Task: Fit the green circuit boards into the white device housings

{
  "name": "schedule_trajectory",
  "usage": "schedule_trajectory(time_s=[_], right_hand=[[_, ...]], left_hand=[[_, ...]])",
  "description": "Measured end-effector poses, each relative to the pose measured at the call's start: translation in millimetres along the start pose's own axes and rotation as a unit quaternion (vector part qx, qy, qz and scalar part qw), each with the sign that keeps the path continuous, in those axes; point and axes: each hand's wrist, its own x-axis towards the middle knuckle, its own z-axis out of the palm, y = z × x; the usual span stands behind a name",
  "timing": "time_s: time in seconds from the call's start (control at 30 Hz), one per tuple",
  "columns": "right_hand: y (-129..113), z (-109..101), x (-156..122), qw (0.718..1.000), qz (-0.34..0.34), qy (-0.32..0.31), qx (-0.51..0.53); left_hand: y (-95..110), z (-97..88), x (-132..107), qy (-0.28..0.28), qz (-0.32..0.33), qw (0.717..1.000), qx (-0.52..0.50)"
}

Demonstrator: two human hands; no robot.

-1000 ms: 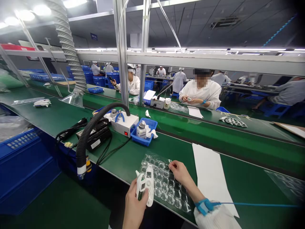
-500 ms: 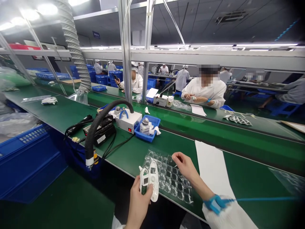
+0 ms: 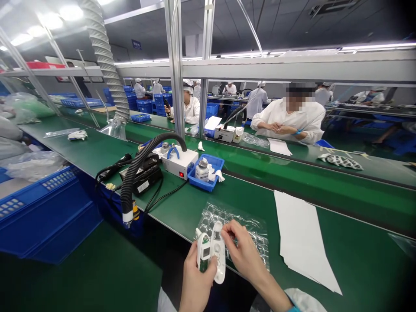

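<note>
My left hand (image 3: pixel 200 273) holds the two parts of a white ear thermometer side by side, low over the bench's front edge. One part is the thermometer body (image 3: pixel 204 251), with a pointed tip, a small dark screen and some green circuit board. The other is a long white cover (image 3: pixel 218 255) with a window and round openings, under my left thumb. My right hand (image 3: pixel 242 247) is at the cover's upper end, fingers pinched; what they hold, if anything, I cannot make out. Beneath my hands lies a clear plastic tray (image 3: pixel 208 219) of square cells, partly covered.
A blue bin (image 3: pixel 211 187) with a bottle and tissues stands beyond the tray, beside a white box (image 3: pixel 178 164) with pliers on top. A black hose (image 3: pixel 127 190) arches over the front edge. White paper sheets (image 3: pixel 299 234) lie at right. A co-worker (image 3: pixel 292 117) sits opposite.
My right hand has come left and down from over the clear tray to the thermometer's cover. My left hand still holds both parts. The camera view has shifted slightly.
</note>
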Motion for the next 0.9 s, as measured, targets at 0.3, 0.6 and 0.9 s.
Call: schedule_trajectory(time_s=[0.3,0.6,0.9], right_hand=[[0.5,0.3,-2.5,1.000,0.005,-0.011,-0.002],[1.8,0.7,-2.8,1.000,0.009,-0.016,0.019],[5.1,5.9,-3.2,0.999,0.015,-0.013,0.043]], left_hand=[[-3.7,-0.9,-1.6,0.003,0.031,0.999,0.031],[-8.4,-3.9,-0.2,-0.035,0.033,0.998,0.047],[-7.3,-5.3,-1.7,-0.019,0.014,0.999,0.045]])
